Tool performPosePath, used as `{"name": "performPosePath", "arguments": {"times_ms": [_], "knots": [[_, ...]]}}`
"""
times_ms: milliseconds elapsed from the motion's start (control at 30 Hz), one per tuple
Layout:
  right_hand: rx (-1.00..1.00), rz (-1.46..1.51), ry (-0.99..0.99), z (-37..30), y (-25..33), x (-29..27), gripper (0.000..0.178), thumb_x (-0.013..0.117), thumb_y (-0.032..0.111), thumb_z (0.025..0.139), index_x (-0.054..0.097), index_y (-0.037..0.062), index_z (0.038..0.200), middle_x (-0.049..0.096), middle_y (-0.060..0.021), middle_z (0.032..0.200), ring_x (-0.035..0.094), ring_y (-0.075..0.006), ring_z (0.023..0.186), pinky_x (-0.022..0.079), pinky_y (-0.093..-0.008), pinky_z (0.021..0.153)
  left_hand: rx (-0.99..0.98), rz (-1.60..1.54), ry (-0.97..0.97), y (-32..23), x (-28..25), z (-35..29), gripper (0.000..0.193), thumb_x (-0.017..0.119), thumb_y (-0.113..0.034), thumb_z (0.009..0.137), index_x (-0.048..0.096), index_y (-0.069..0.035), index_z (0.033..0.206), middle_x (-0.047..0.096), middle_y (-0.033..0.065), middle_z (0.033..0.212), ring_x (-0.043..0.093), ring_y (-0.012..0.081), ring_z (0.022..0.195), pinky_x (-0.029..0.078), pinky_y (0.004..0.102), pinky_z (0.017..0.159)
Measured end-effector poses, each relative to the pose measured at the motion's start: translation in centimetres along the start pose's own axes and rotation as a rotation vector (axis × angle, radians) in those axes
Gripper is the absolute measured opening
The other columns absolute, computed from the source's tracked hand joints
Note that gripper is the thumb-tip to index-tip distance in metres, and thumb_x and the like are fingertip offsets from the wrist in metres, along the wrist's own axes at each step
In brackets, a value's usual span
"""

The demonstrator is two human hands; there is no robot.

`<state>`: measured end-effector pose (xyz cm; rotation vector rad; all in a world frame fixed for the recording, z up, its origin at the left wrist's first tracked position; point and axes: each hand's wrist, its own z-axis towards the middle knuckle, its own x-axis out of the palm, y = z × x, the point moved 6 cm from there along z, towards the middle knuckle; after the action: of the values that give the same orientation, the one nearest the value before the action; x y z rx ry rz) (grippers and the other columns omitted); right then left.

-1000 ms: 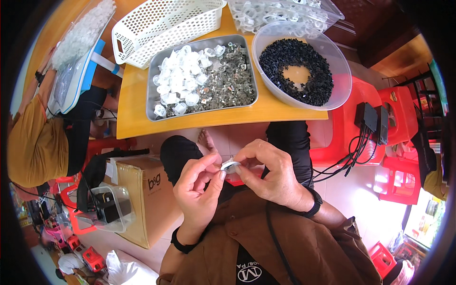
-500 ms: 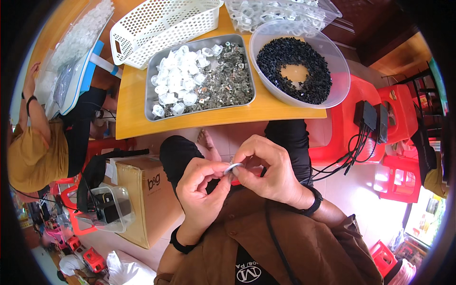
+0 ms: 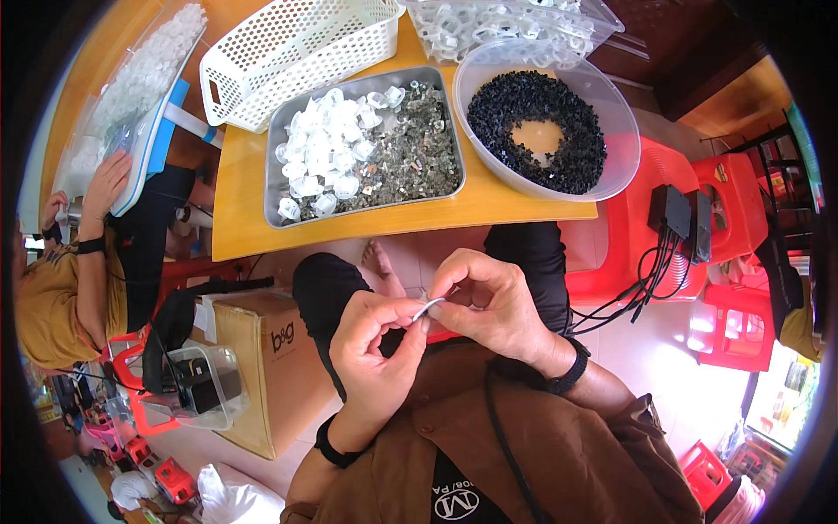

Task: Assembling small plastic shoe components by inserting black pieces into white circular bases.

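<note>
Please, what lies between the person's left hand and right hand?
In the head view, a small pale curved piece lies between the left hand and the right hand, held by both.

Brown shirt point(image 3: 567, 445), black undershirt point(image 3: 471, 493), black trousers point(image 3: 528, 253), black wristbands point(image 3: 572, 367)

The piece point(image 3: 425, 309) between the fingers point(image 3: 394, 311) is showing whitish; beyond them, the tabletop point(image 3: 244, 210) is glowing yellow-orange, tiny bits point(image 3: 572, 157) are gleaming black, the basket point(image 3: 345, 58) is flashing white, hole-patterned.

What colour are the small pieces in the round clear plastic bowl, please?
The small pieces are black, as the head view shows best.
</note>
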<state>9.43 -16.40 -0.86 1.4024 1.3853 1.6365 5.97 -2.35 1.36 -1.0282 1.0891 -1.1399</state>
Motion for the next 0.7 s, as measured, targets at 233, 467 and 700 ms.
{"name": "performPosePath", "arguments": {"times_ms": [233,467,700], "knots": [[-0.216,-0.335,0.01,-0.5,1.1,-0.5,0.014,0.071,-0.004,0.073,0.064,0.0081,0.077,0.056,0.0016,0.081,0.051,-0.0047,0.069,0.036,-0.018,0.051,0.161,0.238,0.091,-1.0,0.4,-0.1,0.025,0.068,0.014,0.069,0.064,0.0,0.09,0.056,0.0062,0.085,0.054,0.0133,0.075,0.045,0.0236,0.068],[-0.125,-0.59,0.01,-0.1,2.6,-0.3,0.011,0.071,0.001,0.079,0.063,0.0013,0.087,0.058,-0.0011,0.08,0.059,-0.0057,0.068,0.049,-0.02,0.058,0.098,0.135,0.064,0.8,-2.0,0.8,0.085,0.08,-0.022,0.068,0.038,0.001,0.138,0.037,0.0143,0.134,0.047,0.0208,0.1,0.039,0.0336,0.09],[-0.261,-1.137,0.394,2.3,6.4,-0.3,0.011,0.06,0.007,0.076,0.065,0.0063,0.086,0.061,-0.0109,0.081,0.062,-0.0306,0.076,0.05,-0.0388,0.069,-0.08,-0.182,-0.1,3.6,-6.1,0.4,0.135,0.077,-0.062,0.06,-0.008,-0.005,0.148,-0.002,0.0165,0.155,0.003,0.0337,0.143,0.01,0.0522,0.111]]}}
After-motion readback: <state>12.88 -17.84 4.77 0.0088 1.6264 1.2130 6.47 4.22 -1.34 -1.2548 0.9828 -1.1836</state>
